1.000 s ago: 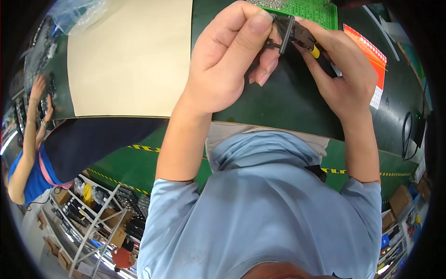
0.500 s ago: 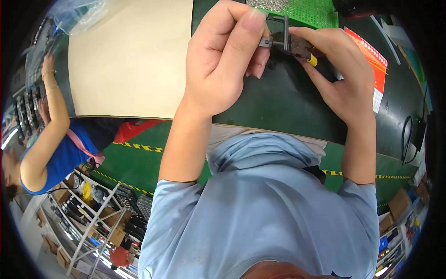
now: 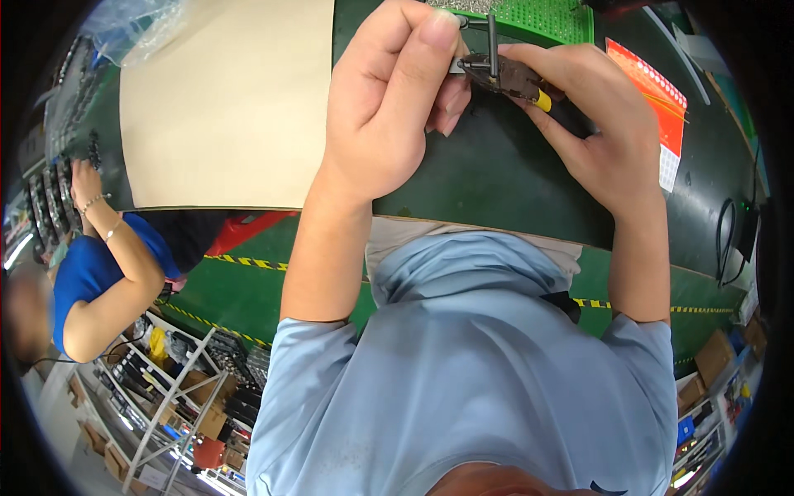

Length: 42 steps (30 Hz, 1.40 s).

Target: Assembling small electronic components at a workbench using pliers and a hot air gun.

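Observation:
My left hand [image 3: 380, 107] is closed, its thumb and fingers pinching a small dark metal part with thin rods [image 3: 494, 43]. One rod stands across in front of the tool, and the held end is partly hidden by my fingers. In my right hand [image 3: 608, 120] is a pair of pliers [image 3: 519, 81] with dark jaws, dark handles and a yellow band. Their jaws point left and meet the metal part beside my left fingertips. Whether the jaws are clamped on it is too small to tell.
Beyond my hands sits a green perforated tray [image 3: 554, 21] with small metal pieces. A beige sheet [image 3: 227, 107] covers the dark green table [image 3: 496, 182] on the left; a red-orange printed card [image 3: 657, 91] lies at right. A co-worker in blue [image 3: 78, 273] works at far left.
Both my hands have shifted slightly left with the part and the pliers. The pliers' jaws now reach further left, nearer my left fingertips. The co-worker's arm has drawn back.

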Each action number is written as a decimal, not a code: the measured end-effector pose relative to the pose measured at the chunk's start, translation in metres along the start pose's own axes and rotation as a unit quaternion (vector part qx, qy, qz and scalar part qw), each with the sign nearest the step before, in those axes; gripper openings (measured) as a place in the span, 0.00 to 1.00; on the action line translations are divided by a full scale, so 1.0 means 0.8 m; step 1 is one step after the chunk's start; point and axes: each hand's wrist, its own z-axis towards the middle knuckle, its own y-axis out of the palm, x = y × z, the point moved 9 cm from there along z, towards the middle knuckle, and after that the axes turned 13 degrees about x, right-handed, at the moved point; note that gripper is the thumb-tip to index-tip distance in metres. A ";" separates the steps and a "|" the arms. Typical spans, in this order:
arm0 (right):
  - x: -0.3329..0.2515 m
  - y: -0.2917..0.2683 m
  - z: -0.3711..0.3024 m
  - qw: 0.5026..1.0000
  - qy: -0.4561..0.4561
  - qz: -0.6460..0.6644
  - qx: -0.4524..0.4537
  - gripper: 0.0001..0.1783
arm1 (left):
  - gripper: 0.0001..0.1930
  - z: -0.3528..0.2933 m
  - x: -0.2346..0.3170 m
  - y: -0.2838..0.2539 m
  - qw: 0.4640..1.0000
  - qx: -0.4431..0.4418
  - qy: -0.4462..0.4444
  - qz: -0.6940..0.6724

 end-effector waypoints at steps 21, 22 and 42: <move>-0.006 -0.008 -0.005 0.993 -0.075 -0.068 0.068 0.28 | 0.11 -0.002 -0.014 -0.002 0.994 0.032 -0.102 -0.021; -0.007 -0.005 -0.001 0.995 -0.072 -0.060 0.038 0.28 | 0.11 -0.002 -0.013 -0.002 0.994 0.038 -0.097 -0.018; 0.032 -0.006 0.000 0.999 0.049 0.008 -0.018 0.16 | 0.13 -0.007 0.027 -0.036 0.741 0.156 -0.253 0.602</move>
